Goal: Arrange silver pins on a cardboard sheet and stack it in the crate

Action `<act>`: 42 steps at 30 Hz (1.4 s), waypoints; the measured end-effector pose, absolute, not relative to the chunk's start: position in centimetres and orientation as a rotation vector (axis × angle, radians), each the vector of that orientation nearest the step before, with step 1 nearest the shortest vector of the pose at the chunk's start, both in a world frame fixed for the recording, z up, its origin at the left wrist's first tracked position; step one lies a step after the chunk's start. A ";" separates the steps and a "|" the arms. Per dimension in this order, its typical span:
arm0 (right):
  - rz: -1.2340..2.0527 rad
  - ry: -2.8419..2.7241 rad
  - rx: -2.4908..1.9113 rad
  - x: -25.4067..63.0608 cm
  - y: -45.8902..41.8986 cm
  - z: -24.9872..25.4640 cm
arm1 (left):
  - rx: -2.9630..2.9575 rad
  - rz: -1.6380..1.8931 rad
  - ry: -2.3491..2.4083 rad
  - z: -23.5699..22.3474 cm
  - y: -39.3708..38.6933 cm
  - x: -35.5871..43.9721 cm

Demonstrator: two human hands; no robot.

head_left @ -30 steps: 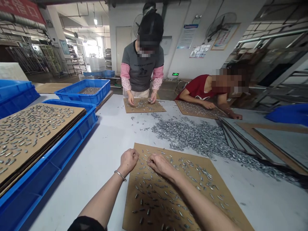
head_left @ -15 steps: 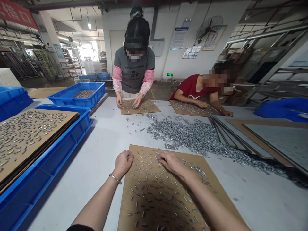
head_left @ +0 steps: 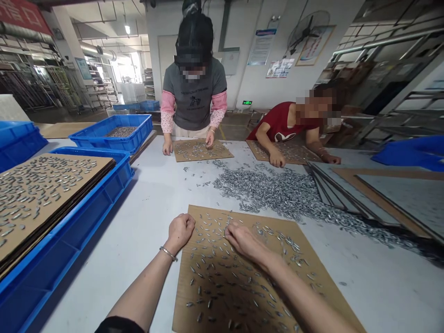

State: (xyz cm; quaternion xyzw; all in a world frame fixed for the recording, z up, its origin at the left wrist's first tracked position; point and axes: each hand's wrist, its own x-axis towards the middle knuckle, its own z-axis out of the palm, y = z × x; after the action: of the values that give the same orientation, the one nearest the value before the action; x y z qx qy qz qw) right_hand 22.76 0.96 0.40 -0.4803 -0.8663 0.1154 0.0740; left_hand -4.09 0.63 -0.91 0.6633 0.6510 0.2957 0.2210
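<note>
Trays, two noted — near tray (head_left: 86,219) with stacked boards (head_left: 79,187), far tray (head_left: 104,142) with bits (head_left: 121,132). One work board (head_left: 183,289) before me, bits scattered; my left hand (head_left: 182,230) curled at its edge, right hand (head_left: 239,236) pinched above — grips can't tell.

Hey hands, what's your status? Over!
Left hand curled at cardboard edge. Right hand above it, fingers pinched, contents hidden. Metal pieces spread across cardboard. No obstruction seen.
</note>
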 end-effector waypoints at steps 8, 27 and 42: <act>0.405 -2.458 -1.589 24.1 2.9 1.8 | 1.853 0.816 1.804 -0.8 0.5 -4.1; 0.373 -2.648 -1.489 21.3 5.1 2.9 | 1.848 0.783 1.839 -1.2 0.7 -3.9; 0.484 -2.415 -1.802 20.3 6.3 3.5 | 1.854 0.754 1.852 -1.0 0.5 -3.7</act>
State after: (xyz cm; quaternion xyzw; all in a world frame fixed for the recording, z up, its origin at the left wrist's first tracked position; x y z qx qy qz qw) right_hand 20.34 6.27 3.46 -0.5898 -0.7905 0.1584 0.0452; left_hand -3.74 0.52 -1.03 0.6652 0.6648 0.2706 0.2059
